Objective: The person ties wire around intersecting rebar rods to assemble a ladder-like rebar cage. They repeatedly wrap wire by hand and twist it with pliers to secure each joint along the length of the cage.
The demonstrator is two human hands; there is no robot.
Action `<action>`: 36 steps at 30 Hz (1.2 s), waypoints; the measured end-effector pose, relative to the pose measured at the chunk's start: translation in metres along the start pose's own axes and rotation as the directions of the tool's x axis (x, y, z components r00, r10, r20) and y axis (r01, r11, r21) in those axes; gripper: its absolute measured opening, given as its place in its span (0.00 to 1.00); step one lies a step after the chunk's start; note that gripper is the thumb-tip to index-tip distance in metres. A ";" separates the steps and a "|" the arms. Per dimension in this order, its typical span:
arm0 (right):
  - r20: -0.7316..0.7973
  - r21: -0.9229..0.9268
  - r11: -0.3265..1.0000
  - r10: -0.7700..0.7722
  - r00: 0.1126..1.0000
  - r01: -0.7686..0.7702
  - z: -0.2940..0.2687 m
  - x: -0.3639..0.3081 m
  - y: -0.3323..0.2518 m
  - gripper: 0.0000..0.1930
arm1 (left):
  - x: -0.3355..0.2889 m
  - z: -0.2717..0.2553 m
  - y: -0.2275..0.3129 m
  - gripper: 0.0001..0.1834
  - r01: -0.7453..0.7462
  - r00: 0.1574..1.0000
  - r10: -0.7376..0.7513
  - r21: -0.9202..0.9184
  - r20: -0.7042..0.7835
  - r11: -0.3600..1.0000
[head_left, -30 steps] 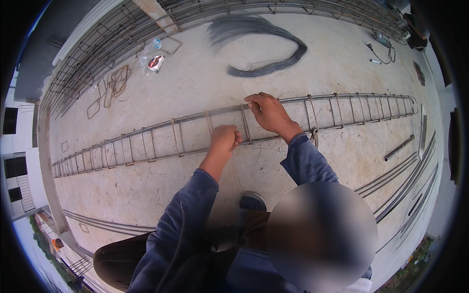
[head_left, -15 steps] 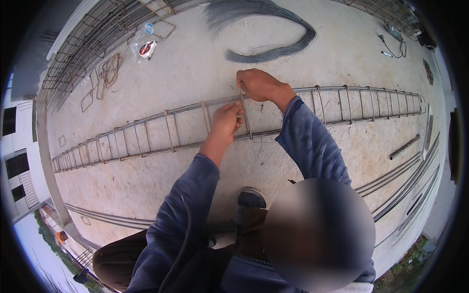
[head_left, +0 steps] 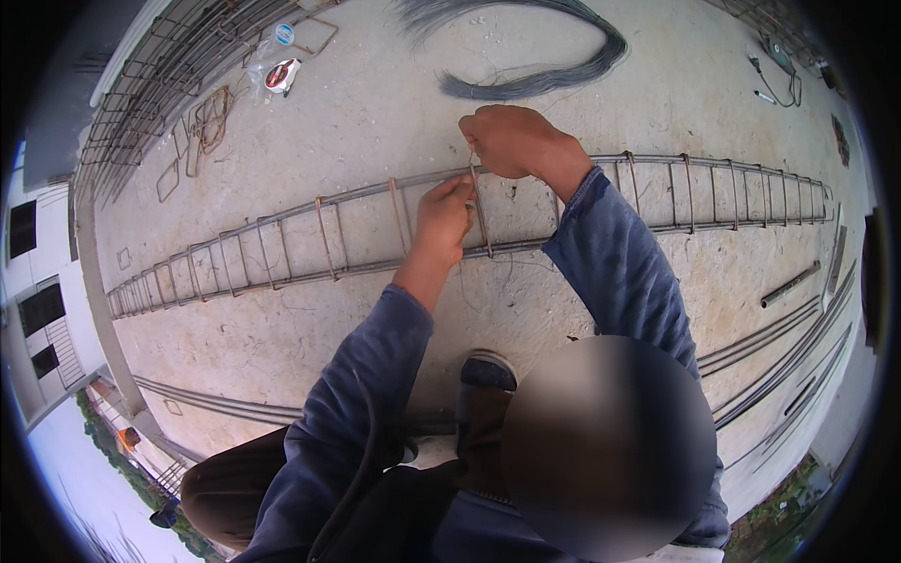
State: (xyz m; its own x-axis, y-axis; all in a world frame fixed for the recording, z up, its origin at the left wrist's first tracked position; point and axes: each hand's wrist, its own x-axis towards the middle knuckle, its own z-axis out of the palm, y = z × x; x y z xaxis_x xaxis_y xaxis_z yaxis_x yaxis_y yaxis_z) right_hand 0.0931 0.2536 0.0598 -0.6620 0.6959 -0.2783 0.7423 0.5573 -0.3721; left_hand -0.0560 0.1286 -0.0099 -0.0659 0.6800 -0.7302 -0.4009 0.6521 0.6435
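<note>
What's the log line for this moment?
left hand: at stirrup, far end | right hand: just beyond | held item: unclear | rebar cage: on concrete floor | wire bundle: beyond cage

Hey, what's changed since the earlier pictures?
The left hand moved forward to the far side of the rebar cage; the right hand moved from over that side to just beyond it. Any new grip or release is unclear. The cage, wire bundle and tape measure stayed put.
</note>
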 end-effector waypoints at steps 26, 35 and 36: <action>-0.298 0.773 0.613 0.577 0.761 -0.162 0.080 -0.074 -0.055 0.10 | 0.005 0.023 -0.001 0.10 -0.085 0.989 0.095 0.092 -0.117 0.992; -0.304 0.689 0.665 0.625 0.719 -0.287 0.104 -0.078 -0.041 0.10 | -0.003 0.004 0.068 0.16 -0.311 0.935 0.258 0.915 0.245 0.258; -0.297 0.702 0.646 0.648 0.701 -0.300 0.111 -0.073 -0.038 0.11 | -0.004 0.010 0.077 0.16 -0.338 0.919 0.253 0.935 0.304 0.106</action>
State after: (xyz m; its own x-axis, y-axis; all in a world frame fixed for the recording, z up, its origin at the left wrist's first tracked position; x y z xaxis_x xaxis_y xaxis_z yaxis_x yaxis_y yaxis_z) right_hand 0.1011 0.1313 -0.0041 0.0479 0.9838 -0.1729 0.6050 -0.1663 -0.7786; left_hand -0.0779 0.1794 0.0444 0.1156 0.8913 -0.4385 0.8343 0.1525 0.5298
